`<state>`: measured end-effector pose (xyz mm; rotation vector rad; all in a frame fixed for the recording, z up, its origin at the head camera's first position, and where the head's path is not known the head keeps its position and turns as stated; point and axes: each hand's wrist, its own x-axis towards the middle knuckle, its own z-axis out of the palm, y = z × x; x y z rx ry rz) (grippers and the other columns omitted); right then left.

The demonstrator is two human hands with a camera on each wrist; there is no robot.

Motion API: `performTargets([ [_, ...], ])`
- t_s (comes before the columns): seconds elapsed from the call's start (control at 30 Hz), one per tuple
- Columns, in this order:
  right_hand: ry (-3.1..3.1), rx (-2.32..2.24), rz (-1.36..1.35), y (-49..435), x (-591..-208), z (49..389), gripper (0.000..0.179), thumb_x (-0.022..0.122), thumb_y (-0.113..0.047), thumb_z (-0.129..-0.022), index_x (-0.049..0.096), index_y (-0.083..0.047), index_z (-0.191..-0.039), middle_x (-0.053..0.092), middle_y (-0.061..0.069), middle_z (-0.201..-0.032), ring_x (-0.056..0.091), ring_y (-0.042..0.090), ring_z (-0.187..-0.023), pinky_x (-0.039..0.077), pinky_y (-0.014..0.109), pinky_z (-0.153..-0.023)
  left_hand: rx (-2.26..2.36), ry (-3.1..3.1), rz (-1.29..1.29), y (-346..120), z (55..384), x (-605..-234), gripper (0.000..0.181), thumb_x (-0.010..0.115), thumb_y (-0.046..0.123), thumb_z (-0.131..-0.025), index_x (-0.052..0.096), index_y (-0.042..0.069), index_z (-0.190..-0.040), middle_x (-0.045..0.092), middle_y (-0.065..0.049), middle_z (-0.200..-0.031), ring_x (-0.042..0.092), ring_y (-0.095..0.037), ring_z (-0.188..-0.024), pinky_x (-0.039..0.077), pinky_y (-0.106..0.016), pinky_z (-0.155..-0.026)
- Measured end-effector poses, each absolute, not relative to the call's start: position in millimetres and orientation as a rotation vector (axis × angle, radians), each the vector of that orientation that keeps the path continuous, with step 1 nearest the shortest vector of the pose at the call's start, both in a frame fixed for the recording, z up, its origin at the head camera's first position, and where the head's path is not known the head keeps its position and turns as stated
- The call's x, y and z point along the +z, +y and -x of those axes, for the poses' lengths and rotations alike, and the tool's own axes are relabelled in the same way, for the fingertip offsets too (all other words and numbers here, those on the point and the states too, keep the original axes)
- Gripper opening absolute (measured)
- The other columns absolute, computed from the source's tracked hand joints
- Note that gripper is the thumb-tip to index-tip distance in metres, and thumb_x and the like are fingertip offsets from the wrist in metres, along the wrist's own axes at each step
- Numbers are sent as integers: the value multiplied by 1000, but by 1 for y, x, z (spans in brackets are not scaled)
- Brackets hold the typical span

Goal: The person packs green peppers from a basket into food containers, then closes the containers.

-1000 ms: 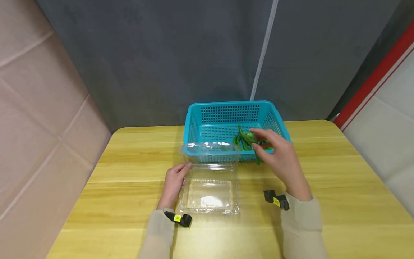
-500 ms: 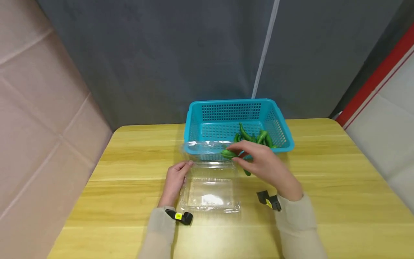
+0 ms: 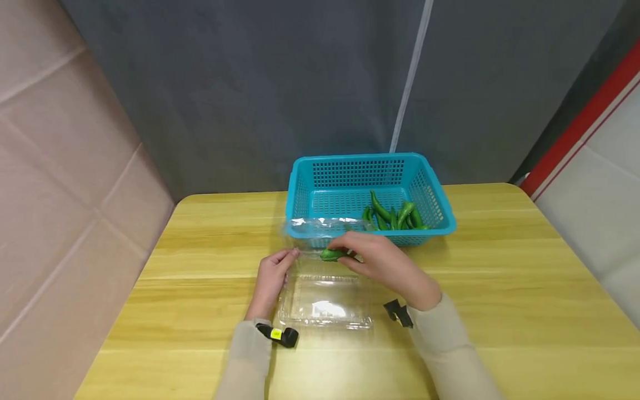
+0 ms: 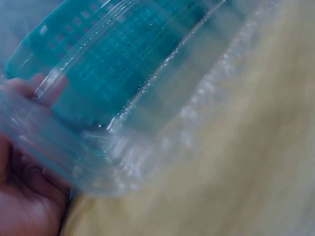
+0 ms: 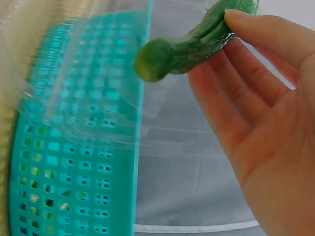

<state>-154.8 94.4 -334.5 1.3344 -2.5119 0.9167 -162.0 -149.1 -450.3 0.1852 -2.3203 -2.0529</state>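
Note:
My right hand (image 3: 382, 264) pinches a green pepper (image 3: 331, 255) between thumb and fingers, over the back part of a clear plastic clamshell box (image 3: 325, 319). In the right wrist view the pepper (image 5: 197, 48) looks curved and glossy, with a rounded yellowish-green end. The box lies open on the table, its raised lid overlapping the basket in the head view. My left hand (image 3: 270, 280) grips the box's left side near the hinge, thumb on top. Through the clear plastic, the left wrist view shows some of those fingers (image 4: 37, 88).
Behind the box stands a blue-green plastic basket (image 3: 357, 159) with slotted walls. Several green peppers (image 3: 381, 208) lie in its right half. The wooden table (image 3: 500, 278) ends at a dark grey curtain (image 3: 280, 94).
My right hand has come from the basket's right side, left and toward me, bringing the pepper over the box. The left hand stays at the box's edge.

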Motion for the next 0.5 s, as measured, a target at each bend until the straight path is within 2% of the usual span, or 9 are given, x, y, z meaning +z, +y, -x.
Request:
performTargets([
  [0.23, -2617, 843, -1301, 88, -343, 159, 22, 64, -12, -81, 59, -16, -102, 59, -9, -95, 55, 3, -86, 47, 21, -74, -2031, -2317, -183, -150, 165, -458, 36, 61, 50, -77, 70, 18, -93, 39, 1, -48, 33, -9, -38, 30, -22, -33],
  [0.5, -2693, 760, -1260, 83, -353, 161, 22, 67, -12, -79, 59, -19, -99, 59, -12, -91, 55, 1, -83, 46, 18, -73, -2027, -2327, -192, -150, 165, -457, 39, 61, 49, -77, 70, 15, -97, 39, 1, -48, 34, -7, -38, 31, -23, -33],
])
